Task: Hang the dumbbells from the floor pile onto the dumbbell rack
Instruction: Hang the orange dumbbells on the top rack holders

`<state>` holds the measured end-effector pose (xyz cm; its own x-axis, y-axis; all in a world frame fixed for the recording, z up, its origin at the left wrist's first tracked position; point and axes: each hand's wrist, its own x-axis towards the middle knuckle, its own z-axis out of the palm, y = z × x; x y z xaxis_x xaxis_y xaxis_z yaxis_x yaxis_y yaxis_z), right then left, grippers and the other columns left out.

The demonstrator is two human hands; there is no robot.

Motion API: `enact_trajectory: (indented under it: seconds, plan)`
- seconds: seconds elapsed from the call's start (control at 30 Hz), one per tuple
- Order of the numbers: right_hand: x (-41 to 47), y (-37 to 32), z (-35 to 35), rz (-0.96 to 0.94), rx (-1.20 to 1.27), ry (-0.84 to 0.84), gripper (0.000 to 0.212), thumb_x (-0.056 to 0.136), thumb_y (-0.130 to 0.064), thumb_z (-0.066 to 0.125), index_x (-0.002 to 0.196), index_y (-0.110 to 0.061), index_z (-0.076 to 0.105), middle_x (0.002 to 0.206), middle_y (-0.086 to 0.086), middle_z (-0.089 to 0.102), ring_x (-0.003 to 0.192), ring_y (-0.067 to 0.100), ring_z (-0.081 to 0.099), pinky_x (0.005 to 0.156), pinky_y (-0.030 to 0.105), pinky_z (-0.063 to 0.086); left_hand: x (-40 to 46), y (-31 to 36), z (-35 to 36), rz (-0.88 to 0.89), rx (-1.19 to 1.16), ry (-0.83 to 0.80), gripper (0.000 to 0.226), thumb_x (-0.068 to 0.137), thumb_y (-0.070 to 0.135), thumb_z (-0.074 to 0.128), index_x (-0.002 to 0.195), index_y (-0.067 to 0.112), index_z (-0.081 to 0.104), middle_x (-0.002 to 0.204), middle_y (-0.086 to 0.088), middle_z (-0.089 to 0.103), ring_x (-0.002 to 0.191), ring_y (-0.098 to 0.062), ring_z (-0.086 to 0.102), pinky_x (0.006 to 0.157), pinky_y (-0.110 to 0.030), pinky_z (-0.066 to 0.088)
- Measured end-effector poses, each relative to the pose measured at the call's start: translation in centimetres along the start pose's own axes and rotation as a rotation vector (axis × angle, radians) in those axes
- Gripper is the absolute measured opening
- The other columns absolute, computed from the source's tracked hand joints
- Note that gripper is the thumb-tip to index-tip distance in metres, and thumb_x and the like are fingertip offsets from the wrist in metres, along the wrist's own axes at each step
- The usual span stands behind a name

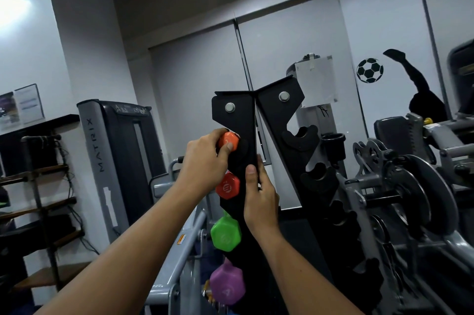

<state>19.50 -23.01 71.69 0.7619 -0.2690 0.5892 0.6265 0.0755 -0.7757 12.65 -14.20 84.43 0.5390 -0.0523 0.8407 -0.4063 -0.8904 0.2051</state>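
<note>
While right hand (pixel 260 199) steadies rack (pixel 239 119), left hand (pixel 205 160) grips orange dumbbell (pixel 228 140).

Rack (pixel 246 119) centre; four dumbbells stacked down its left edge.
Top dumbbell (pixel 229 140) in left hand (pixel 205 160); right hand (pixel 259 196) on rack edge.

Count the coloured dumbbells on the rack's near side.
4, stacked top to bottom on the dumbbell rack: upper orange dumbbell held by the left hand, lower orange dumbbell, green dumbbell, purple dumbbell. More may be hidden below.
</note>
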Motion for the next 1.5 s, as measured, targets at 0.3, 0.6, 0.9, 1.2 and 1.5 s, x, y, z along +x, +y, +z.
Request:
enact_trajectory:
  seconds: [0.3,0.6,0.9,1.2,1.5]
  plan:
    - [-0.4,-0.5,-0.1,0.024,0.007,-0.002,0.067,0.093,-0.084,0.035,0.153,-0.054,0.038,0.138,-0.015,0.066,0.123,0.007,0.063,0.108,0.037,0.052,-1.2,0.2,0.2,0.025,0.158,-0.066,0.059,0.102,0.026,0.061,0.157,0.018,0.040,0.125,-0.009,0.070,0.115,-0.030,0.065,0.097,-0.036,0.048]
    - [-1.5,-3.0,-1.4,0.099,-0.147,-0.126,0.061,0.106,-0.065,0.031,0.162,-0.041,0.028,0.156,0.000,0.053,0.140,0.025,0.051,0.111,0.031,0.038,-5.3,-0.4,-1.1,0.045,0.260,-0.230,0.081,0.101,0.032,0.060,0.165,0.025,0.010,0.155,-0.007,0.048,0.128,-0.034,0.057,0.103,-0.048,0.049]
    - [-7.5,-5.9,-8.0,0.044,-0.428,-0.302,0.051,0.106,-0.036,0.050,0.152,-0.017,0.041,0.144,0.013,0.059,0.135,0.028,0.054,0.104,0.035,0.043,-14.6,2.0,-1.4,0.118,0.289,-0.288,0.092,0.093,0.035,0.071,0.165,0.023,0.015,0.167,-0.011,0.030,0.143,-0.033,0.045,0.116,-0.047,0.041]
    - [-19.7,-4.4,-18.5,0.108,-0.678,-0.369,0.056,0.105,-0.036,0.057,0.155,-0.014,0.043,0.147,0.011,0.057,0.136,0.022,0.054,0.113,0.037,0.044,-30.6,4.6,2.2,0.122,0.167,-0.463,0.097,0.088,0.029,0.074,0.165,0.022,0.015,0.167,-0.015,0.027,0.142,-0.037,0.044,0.117,-0.053,0.038]
    - [-33.4,1.6,-26.8,0.343,-0.847,-0.420,0.058,0.104,-0.043,0.059,0.155,-0.020,0.043,0.144,0.000,0.057,0.127,0.017,0.057,0.101,0.034,0.049,-48.6,4.6,5.5,0.018,0.084,-0.822,0.093,0.095,0.037,0.068,0.165,0.024,0.009,0.169,-0.011,0.022,0.146,-0.033,0.040,0.119,-0.052,0.037]
